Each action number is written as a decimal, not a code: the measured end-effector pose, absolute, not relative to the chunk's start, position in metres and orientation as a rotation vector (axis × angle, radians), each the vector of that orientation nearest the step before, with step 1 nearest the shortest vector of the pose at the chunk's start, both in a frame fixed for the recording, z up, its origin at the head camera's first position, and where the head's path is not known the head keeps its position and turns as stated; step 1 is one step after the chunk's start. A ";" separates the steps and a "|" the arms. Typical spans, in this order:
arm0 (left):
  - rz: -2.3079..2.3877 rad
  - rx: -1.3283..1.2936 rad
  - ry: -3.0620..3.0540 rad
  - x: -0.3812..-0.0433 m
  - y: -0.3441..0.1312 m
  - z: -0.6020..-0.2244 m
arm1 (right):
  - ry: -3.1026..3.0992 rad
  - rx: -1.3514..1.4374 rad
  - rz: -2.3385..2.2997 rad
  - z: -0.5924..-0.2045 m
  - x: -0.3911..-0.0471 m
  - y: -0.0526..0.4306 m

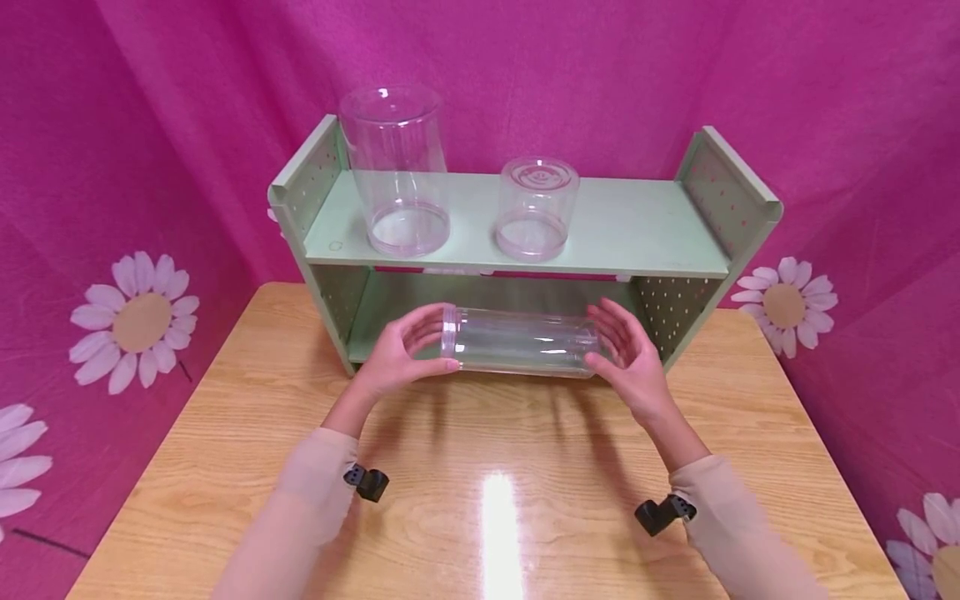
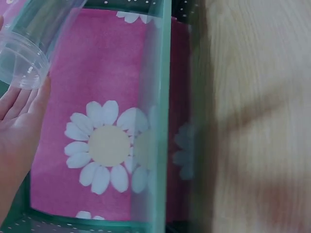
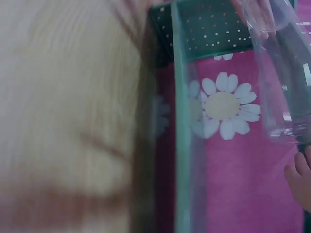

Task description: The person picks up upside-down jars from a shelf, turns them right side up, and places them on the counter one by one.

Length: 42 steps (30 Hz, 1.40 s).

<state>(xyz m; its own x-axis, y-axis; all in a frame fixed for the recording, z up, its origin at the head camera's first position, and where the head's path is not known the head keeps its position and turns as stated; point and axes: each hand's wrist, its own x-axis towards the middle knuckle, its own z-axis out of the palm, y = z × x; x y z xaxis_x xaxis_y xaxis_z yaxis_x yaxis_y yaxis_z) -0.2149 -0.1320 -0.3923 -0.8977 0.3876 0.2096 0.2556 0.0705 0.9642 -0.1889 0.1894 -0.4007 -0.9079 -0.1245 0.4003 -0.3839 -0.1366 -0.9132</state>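
Observation:
A clear cylindrical plastic jar (image 1: 517, 342) is held lying sideways, in the air in front of the green shelf's lower level. My left hand (image 1: 401, 354) grips its ridged rim end, thumb at the near side and fingers around the far side. At the other, smooth end, my right hand (image 1: 633, 367) holds the jar between thumb and fingers. The left wrist view has the rim of the jar (image 2: 24, 63) against the left fingers. In the right wrist view, the jar (image 3: 274, 87) spans the upper right, with the right hand (image 3: 302, 182) at its lower end.
A green two-level shelf (image 1: 637, 221) with perforated side panels stands on the wooden table (image 1: 450, 517). On its upper level are a tall clear jar (image 1: 401, 167) at left and a shorter clear jar (image 1: 536, 208) near the middle. Pink flowered cloth (image 1: 570, 75) hangs behind.

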 end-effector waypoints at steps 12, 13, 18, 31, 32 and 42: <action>1.541 0.816 2.577 -0.220 -0.115 -0.372 | -2.519 0.742 1.151 -0.377 -0.190 0.170; 1.504 0.828 2.603 -0.221 -0.114 -0.371 | -2.532 0.763 1.124 -0.376 -0.190 0.167; 1.397 0.896 2.668 -0.222 -0.108 -0.366 | -2.607 0.831 1.021 -0.378 -0.190 0.154; 1.348 0.982 2.704 -0.218 -0.102 -0.360 | -2.674 0.788 1.020 -0.394 -0.192 0.136; 1.346 0.980 2.704 -0.218 -0.102 -0.361 | -2.674 0.782 1.031 -0.395 -0.191 0.136; 1.359 0.991 2.686 -0.212 -0.097 -0.365 | -2.714 0.741 1.111 -0.406 -0.188 0.132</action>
<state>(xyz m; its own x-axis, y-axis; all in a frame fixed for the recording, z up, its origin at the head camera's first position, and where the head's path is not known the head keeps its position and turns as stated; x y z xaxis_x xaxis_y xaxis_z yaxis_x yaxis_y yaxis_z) -0.2123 -0.0972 -0.3650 -0.8040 0.5179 0.2920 0.5421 0.4367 0.7180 -0.1883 0.1321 -0.4065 -0.8735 -0.3954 0.2842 -0.4812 0.6116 -0.6281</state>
